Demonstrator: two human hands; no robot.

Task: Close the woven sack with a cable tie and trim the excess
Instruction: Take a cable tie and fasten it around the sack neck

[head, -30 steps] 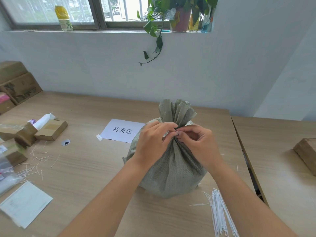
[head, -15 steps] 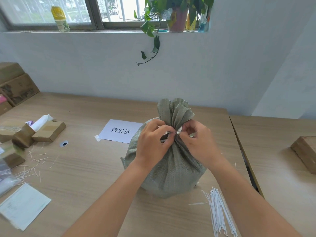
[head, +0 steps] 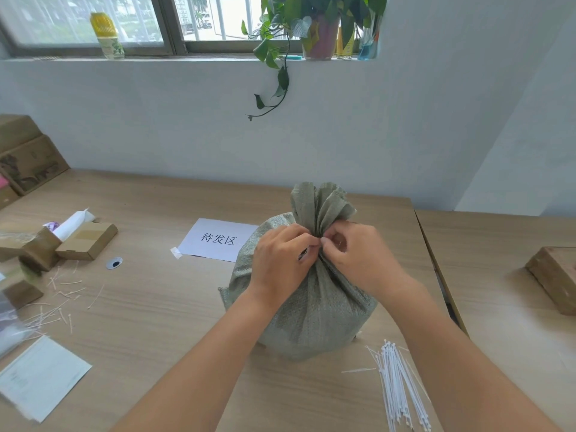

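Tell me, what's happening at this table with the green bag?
A person is closing a green woven sack that stands on the wooden table. The left hand and right hand both pinch its gathered neck, where the fingers meet; any tie there is hidden by them. A bundle of white cable ties lies near the right forearm, and cut-off bits are scattered to the left. No cutting tool is visible, so trimming has not begun.

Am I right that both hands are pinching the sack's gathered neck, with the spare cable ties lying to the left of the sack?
Not quite. In the head view both hands, left hand and right hand, pinch the sack neck, but the spare cable ties lie to its right.
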